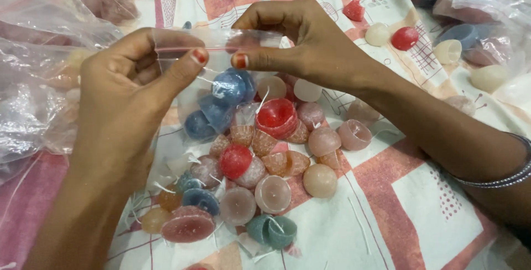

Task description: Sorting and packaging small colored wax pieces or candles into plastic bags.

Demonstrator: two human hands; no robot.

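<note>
My left hand and my right hand both pinch the top strip of a small clear zip bag, thumbs close together at its middle. The bag hangs between them and holds several blue and red dome-shaped wax candles. Below it, a loose pile of small candles in red, pink, orange, blue and teal lies on the patterned cloth, some with white wicks showing.
Clear plastic bags with candles lie heaped at the left. More filled bags sit at the top right, with a few loose candles beside them. Stray white wicks lie on the cloth.
</note>
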